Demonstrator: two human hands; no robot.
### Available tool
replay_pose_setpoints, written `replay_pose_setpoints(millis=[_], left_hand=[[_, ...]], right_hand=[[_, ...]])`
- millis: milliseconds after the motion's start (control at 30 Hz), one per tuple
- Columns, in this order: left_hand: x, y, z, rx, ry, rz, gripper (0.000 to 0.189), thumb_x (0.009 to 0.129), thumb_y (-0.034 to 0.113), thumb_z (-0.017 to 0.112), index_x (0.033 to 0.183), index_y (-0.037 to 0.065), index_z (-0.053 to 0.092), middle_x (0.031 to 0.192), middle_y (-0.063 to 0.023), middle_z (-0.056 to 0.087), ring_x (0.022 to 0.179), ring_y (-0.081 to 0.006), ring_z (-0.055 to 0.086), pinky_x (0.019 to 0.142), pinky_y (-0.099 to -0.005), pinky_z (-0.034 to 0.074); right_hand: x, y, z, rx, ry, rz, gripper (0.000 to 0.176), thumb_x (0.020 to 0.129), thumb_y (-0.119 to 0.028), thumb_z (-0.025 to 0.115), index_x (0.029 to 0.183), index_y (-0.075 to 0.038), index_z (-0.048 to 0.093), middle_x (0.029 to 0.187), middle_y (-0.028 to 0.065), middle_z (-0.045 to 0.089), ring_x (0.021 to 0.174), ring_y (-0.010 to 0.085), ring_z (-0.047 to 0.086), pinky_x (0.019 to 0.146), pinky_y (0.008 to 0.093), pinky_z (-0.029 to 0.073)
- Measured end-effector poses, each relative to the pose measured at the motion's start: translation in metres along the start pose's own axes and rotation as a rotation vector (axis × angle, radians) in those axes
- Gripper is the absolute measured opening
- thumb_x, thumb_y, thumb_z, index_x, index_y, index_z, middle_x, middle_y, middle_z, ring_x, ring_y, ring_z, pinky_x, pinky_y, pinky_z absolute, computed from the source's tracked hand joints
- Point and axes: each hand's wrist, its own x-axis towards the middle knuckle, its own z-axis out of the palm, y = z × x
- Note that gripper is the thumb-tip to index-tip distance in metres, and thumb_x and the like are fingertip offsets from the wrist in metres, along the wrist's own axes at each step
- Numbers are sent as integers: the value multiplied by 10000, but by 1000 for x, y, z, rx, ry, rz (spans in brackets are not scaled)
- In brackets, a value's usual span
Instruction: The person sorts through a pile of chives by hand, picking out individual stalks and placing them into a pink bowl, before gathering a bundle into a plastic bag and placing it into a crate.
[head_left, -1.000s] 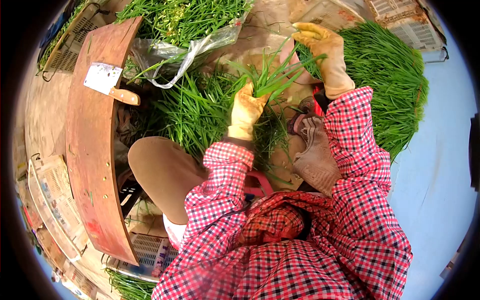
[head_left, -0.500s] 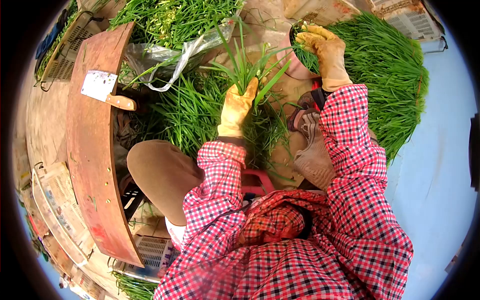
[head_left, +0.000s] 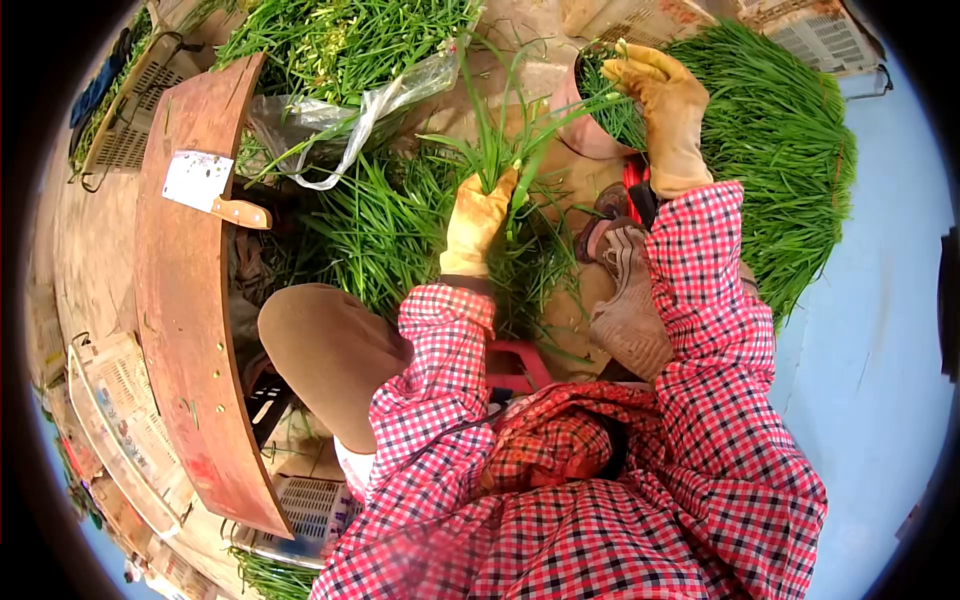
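My left hand (head_left: 478, 222), in a yellowed work glove, is closed round a small bunch of garlic chives (head_left: 492, 150), whose long leaves fan out above the fist. My right hand (head_left: 665, 110), gloved likewise, is at the rim of a pink bucket (head_left: 592, 132), its fingers curled together. A small pale tip shows by its fingertips; I cannot tell what they hold. One long leaf from the left bunch stretches toward the right fingers. Loose chives (head_left: 365, 225) lie in a heap below and left of my left hand. Cut greens are inside the bucket.
A curved wooden board (head_left: 185, 330) on the left carries a cleaver (head_left: 198, 180) with a wooden handle. Behind the loose heap, a clear plastic bag (head_left: 400, 95) lies by more greens (head_left: 330, 40). At right, neatly stacked chives (head_left: 770, 150) border a pale blue surface (head_left: 880, 330).
My right hand has shifted slightly right and turned. The leaves in my left hand have swung, one now reaching toward my right fingers. My left hand has barely moved.
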Motion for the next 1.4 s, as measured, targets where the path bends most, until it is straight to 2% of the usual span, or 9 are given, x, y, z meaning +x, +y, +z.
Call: replay_pose_setpoints(millis=[167,267,433,533,600,700,967,1200,1400], left_hand=[[18,-31,5,-171,89,-87,233,910,207,580,824,-5,622,818,-108,692,625,-163,590,575,-316,458],[14,-4,9,184,235,-17,234,900,201,578,803,-2,641,669,-60,649,575,-150,562,542,-312,412],[13,6,10,-27,195,-196,251,887,241,596,829,0,635,625,-28,568,585,-132,469,564,-315,384],[10,6,8,65,71,-99,216,906,185,559,863,-10,642,752,-74,667,677,-141,573,585,-317,419],[16,-17,4,-454,-44,-172,204,912,168,557,930,-15,645,834,-67,677,698,-129,576,596,-280,431],[10,-11,6,193,-26,-2,242,935,166,522,1058,-19,618,908,-69,667,729,-107,546,646,-268,437],[23,-43,-10,-179,-317,-109,389,944,61,309,1312,-41,383,1409,-237,329,990,-154,529,640,-246,452],[17,-23,1,-299,-180,-193,377,923,36,360,1284,-53,421,1293,-214,487,976,-158,583,608,-200,438],[11,-6,0,-378,-170,-170,275,902,34,473,1159,-35,542,1079,-137,632,841,-130,608,601,-217,454]], right_hand=[[-45,-21,24,-103,124,-78,187,772,16,702,957,6,679,857,17,679,723,65,617,676,168,491],[-64,-26,27,-138,109,-130,283,804,60,643,1074,118,582,932,162,668,821,185,666,793,253,542],[-61,-16,14,55,180,-90,244,808,58,642,1034,124,581,945,176,662,836,214,668,794,272,549],[-41,-8,-3,199,205,-41,292,818,18,649,1073,122,553,965,188,653,841,238,671,785,285,560],[-31,-3,-13,229,118,58,335,867,-73,617,1132,106,520,1044,203,628,922,270,655,833,324,548],[-17,19,-24,345,-41,248,338,909,-167,572,1158,58,532,1120,178,607,1023,265,616,879,347,516],[-46,44,-6,469,-311,471,376,904,-221,589,1163,44,527,1073,170,630,954,244,630,852,344,503],[-57,60,4,400,-438,400,424,938,-202,531,1254,69,451,1120,168,603,1033,266,600,933,367,465],[-59,46,11,152,-396,375,300,940,-220,535,1114,12,614,865,60,671,826,107,618,757,216,479]])
